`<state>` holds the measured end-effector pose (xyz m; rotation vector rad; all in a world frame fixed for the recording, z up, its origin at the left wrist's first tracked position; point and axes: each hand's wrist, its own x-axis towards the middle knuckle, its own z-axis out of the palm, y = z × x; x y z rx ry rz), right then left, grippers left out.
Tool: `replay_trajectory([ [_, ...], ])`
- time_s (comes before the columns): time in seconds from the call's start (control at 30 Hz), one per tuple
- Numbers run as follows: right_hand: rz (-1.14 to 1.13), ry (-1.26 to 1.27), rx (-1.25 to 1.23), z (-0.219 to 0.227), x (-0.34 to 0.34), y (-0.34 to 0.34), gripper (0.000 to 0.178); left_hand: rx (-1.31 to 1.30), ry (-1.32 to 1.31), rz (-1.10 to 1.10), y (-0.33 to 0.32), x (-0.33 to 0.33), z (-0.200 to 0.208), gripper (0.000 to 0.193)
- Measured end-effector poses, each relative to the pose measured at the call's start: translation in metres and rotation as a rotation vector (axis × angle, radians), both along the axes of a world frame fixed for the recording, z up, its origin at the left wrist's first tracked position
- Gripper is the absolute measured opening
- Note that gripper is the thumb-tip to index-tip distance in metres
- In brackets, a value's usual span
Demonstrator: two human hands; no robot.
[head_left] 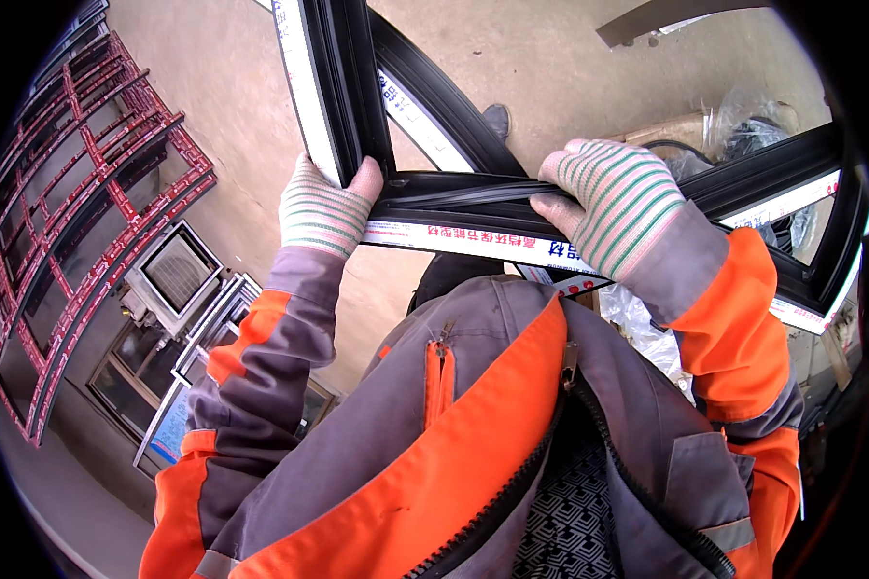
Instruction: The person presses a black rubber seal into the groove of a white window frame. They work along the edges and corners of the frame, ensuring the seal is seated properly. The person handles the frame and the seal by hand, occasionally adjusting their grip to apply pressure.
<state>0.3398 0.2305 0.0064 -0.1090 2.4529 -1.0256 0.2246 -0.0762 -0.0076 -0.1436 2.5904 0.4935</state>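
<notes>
A black window frame [342, 87] with white printed protective film on its outer sides lies across in front of me. My left hand [326, 207], in a white glove with green stripes, wraps round the frame's near left corner, the thumb laid over the inner edge. Along the near bar runs a thin black sealing strip [483, 196], part of it raised from the bar. My right hand [613, 198], in a matching glove, pinches this strip between thumb and fingers near the bar's right part. Its fingertips partly hide the strip's end.
Another black frame [434, 77] crosses behind the first one. Curved frames in red film [92, 145] stand at the left, near a boxy grey unit [174, 275] and glazed panels. Clear plastic wrapping [748, 121] lies at the right. A dark curved strip [676, 17] rests on the floor beyond.
</notes>
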Motion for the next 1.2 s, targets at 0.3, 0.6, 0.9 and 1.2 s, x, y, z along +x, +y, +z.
replay_trajectory([
  [0.3,0.013,0.01,0.008,-0.006,0.0,0.0,0.022,-0.096,-0.067,0.136,0.027,0.001,0.006,0.077],
  [0.6,0.096,0.016,-0.052,-0.016,-0.004,0.002,0.023,-0.227,-0.101,0.117,0.033,-0.002,0.018,0.066],
  [0.9,0.111,0.033,-0.022,-0.023,-0.006,-0.003,0.019,-0.122,-0.126,0.022,0.019,-0.012,0.0,0.063],
  [1.2,0.151,0.031,-0.035,-0.029,-0.005,-0.002,0.021,-0.016,-0.112,0.08,0.019,-0.007,0.003,0.063],
])
